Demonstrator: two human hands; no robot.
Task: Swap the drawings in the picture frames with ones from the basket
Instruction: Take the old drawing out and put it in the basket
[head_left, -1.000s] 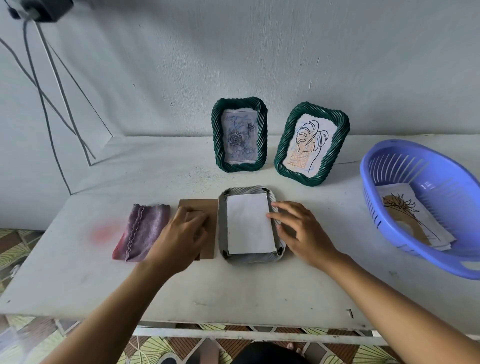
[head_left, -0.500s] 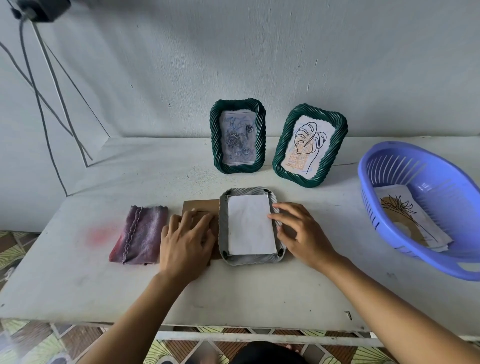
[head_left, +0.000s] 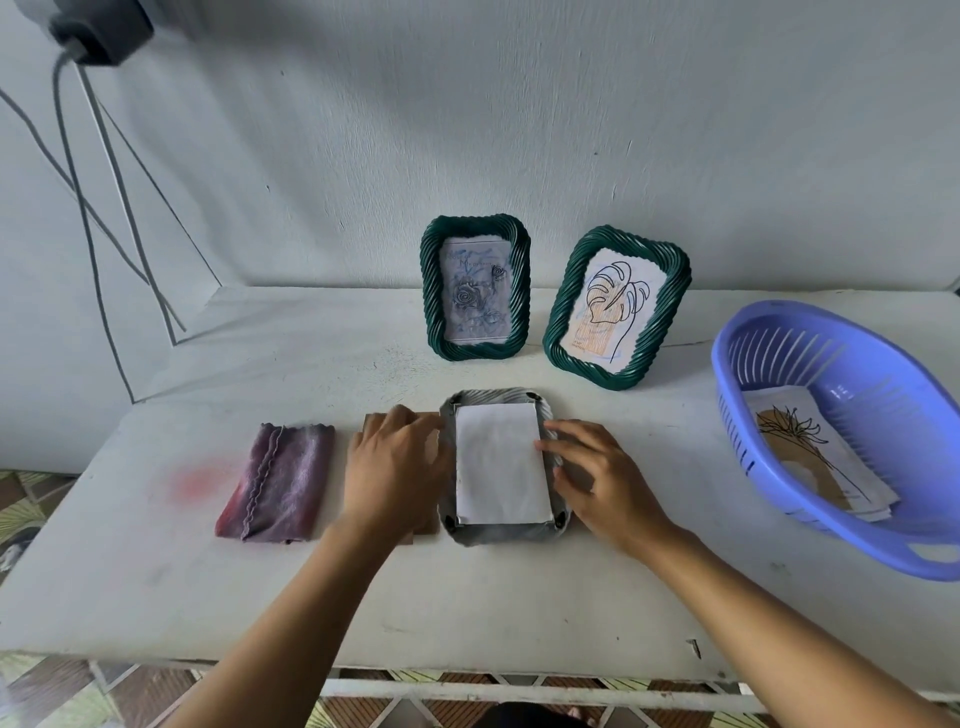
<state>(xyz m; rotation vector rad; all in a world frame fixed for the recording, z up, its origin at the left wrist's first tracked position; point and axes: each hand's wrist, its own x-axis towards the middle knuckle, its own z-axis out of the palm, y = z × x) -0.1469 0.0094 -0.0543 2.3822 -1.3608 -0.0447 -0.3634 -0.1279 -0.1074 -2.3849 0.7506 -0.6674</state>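
Observation:
A grey woven picture frame (head_left: 498, 532) lies face down at the table's middle, with a blank white sheet (head_left: 500, 467) in its back opening. My left hand (head_left: 395, 467) lies over a brown backing board (head_left: 375, 423) right beside the frame's left edge, fingertips at the rim. My right hand (head_left: 605, 480) rests spread on the frame's right rim, fingertips at the sheet's edge. Two green frames stand behind: one (head_left: 431, 291) holds a bluish rose drawing, the other (head_left: 566, 312) a leaf drawing. A blue basket (head_left: 883, 374) at the right holds drawings (head_left: 810, 452).
A folded purple cloth (head_left: 280, 483) lies left of the backing board, near a pink stain on the white table (head_left: 467, 613). The wall runs close behind the standing frames. Cables hang down the wall at the far left. The table's front edge is near my arms.
My left hand has slid right with the brown backing board, up against the face-down frame. My right hand has stayed on the frame's right rim.

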